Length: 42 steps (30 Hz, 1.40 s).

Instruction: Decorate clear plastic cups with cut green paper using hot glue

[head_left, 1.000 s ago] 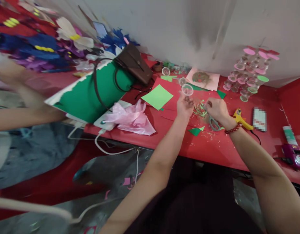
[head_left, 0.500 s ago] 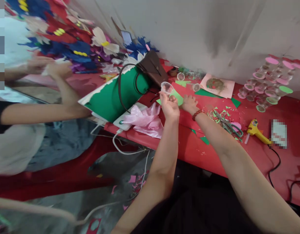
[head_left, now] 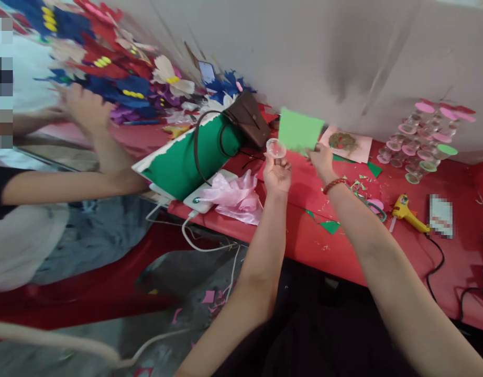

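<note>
Between the fingers of my left hand (head_left: 278,177) is a small clear plastic cup (head_left: 276,148), its round rim turned toward me. My right hand (head_left: 322,161), with a red bead bracelet at the wrist, pinches a light green sheet of paper (head_left: 300,130) by its lower right corner. The sheet is raised off the table, just right of the cup and apart from it. Below both hands lies red paper (head_left: 308,178) on the red table. Scissors (head_left: 373,207), partly behind my right forearm, rest among green paper scraps.
A yellow glue gun (head_left: 408,213) lies to the right, near stacked plastic cups (head_left: 422,139) with pink and green discs. On the left are a brown bag (head_left: 249,118), a green roll (head_left: 174,152), pink cloth (head_left: 235,193) and a white power strip (head_left: 204,201). A co-worker's arm (head_left: 76,180) reaches in.
My right hand has picked the light green paper up from the table and raised it. My left hand still holds the cup, now slightly lower and to the right. The co-worker's hands have shifted.
</note>
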Tool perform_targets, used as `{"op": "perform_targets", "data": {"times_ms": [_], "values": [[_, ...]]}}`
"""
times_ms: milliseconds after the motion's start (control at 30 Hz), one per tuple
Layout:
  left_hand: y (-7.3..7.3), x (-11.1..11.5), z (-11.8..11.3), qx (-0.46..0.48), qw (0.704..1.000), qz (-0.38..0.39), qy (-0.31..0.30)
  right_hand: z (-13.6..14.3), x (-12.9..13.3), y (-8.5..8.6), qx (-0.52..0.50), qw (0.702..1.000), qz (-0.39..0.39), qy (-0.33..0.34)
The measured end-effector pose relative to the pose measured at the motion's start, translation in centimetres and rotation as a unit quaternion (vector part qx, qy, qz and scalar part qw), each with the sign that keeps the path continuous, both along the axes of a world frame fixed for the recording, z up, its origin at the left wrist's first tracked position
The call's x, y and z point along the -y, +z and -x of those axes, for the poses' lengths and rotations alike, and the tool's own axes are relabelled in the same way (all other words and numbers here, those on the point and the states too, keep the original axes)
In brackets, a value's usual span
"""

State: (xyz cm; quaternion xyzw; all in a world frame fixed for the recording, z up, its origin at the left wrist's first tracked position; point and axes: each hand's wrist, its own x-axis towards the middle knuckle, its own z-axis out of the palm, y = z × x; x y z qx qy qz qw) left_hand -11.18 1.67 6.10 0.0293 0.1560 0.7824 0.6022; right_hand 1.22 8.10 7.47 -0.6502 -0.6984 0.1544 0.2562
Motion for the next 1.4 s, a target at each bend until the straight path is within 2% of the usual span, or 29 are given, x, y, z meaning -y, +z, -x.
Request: {"op": "perform_targets", "data": {"times_ms": [100,167,233,300,367,467,567,733,800,867,1000,1200,1400], "values": [[-0.6,-0.7,-0.6,-0.047,0.999,0.005,-0.003,-3.5,0.5,1.5,-0.018,0.998,-0.066,0.007],[-1.1,-1.0,-1.2,-0.092,0.996,0.002,-0.014,-5.5,1.6,1.8,-0.086,0.995,-0.05,-0.018],[-1.4,-1.0,-2.0,-0.152,0.988,-0.008,-0.023,-7.1,3.6,1.4,-0.192,0.981,-0.013,-0.019],[-1.6,-0.8,-2.8,-0.229,0.973,-0.032,-0.016,-8.4,6.2,0.4,-0.318,0.948,0.013,-0.019],[-1.6,-0.3,-3.7,-0.311,0.947,-0.075,0.012,-9.3,9.0,-0.7,-0.399,0.916,0.011,-0.022],[-1.8,0.7,-4.9,-0.421,0.895,-0.137,0.061,-10.0,12.5,-2.2,-0.479,0.878,0.011,0.002],[-2.2,1.8,-5.8,-0.52,0.833,-0.166,0.089,-10.1,14.3,-2.9,-0.51,0.86,0.017,0.026],[-2.3,3.2,-6.4,-0.677,0.693,-0.219,0.121,-9.7,15.0,-2.6,-0.535,0.843,0.032,0.037],[-2.1,3.5,-6.4,-0.713,0.652,-0.222,0.128,-9.5,15.1,-2.5,-0.548,0.834,0.041,0.038],[-1.9,3.8,-6.4,-0.738,0.627,-0.216,0.128,-9.4,15.2,-2.5,-0.559,0.827,0.042,0.04],[-1.9,3.7,-6.4,-0.757,0.603,-0.222,0.123,-9.2,15.3,-2.7,-0.569,0.821,0.027,0.045],[-2.1,3.5,-6.6,-0.773,0.582,-0.218,0.129,-9.1,15.3,-2.4,-0.54,0.84,0.034,0.036],[-2.1,3.6,-6.6,-0.781,0.563,-0.239,0.13,-8.9,15.4,-2.4,-0.556,0.83,0.027,0.038]]}}
